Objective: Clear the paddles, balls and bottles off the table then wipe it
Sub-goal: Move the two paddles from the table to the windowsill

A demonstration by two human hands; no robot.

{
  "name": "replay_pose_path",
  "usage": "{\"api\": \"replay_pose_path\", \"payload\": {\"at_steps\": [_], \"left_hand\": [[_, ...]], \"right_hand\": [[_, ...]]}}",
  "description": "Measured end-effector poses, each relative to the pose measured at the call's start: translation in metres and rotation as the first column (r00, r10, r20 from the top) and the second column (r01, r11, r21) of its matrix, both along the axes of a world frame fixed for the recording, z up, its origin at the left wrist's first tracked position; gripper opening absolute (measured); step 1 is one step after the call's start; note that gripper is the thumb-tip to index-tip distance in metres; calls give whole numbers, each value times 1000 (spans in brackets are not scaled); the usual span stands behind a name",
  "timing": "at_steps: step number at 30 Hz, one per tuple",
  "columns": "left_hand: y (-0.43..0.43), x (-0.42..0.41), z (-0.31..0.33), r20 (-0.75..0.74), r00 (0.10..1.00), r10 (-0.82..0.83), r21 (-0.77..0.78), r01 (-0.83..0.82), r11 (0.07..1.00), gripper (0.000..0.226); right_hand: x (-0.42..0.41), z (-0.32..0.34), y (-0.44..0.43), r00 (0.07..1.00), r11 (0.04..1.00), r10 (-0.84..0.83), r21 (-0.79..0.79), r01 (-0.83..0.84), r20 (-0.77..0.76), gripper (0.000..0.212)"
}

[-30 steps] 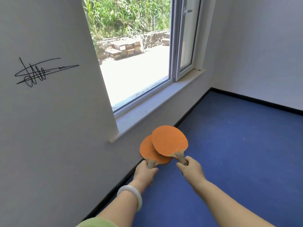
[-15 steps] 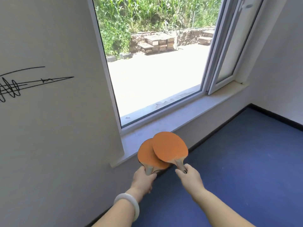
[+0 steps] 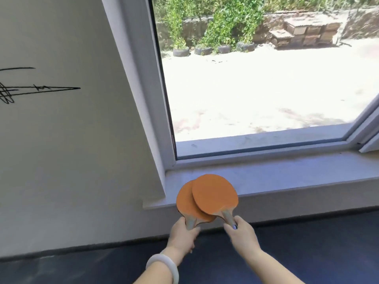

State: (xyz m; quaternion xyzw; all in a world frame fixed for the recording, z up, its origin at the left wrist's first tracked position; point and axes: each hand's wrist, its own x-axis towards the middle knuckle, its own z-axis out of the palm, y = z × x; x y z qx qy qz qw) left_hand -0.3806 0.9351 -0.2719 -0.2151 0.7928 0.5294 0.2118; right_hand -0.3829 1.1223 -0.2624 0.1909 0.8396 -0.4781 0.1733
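Head: left hand [image 3: 183,235], right hand [image 3: 243,235] grip overlapping paddles [image 3: 214,193], seemingly above windowsill [image 3: 287,181].

2 round table-tennis paddles with orange rubber faces and short pale wooden handles are held side by side, faces up, with their blades pointing away from the person over the front edge of the grey windowsill [image 3: 287,181]. The right paddle [image 3: 215,194] lies on top, its blade overlapping the right part of the left paddle [image 3: 184,206], so the 2 blades touch. The left hand [image 3: 182,236] grips the left paddle's handle and the right hand [image 3: 243,236] grips the right paddle's handle, the 2 handles apart.
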Motion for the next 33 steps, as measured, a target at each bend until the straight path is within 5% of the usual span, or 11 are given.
{"api": "replay_pose_path", "payload": {"at_steps": [10,16,23,33], "left_hand": [[-8,-77,-31,20,997,71,-4,-71,997,18],[-27,-97,-50,50,995,82,5,-82,997,27],[-35,-112,-73,98,990,105,51,-110,993,29],[-54,-105,-94,109,994,22,-130,-8,992,44]], "right_hand": [[-77,-33,-18,991,991,119,48,-122,55,30],[-107,-54,-37,970,969,217,93,-227,105,12],[-118,-80,-57,971,976,185,88,-200,152,22],[-133,-95,-71,933,951,291,41,-306,211,16]]}}
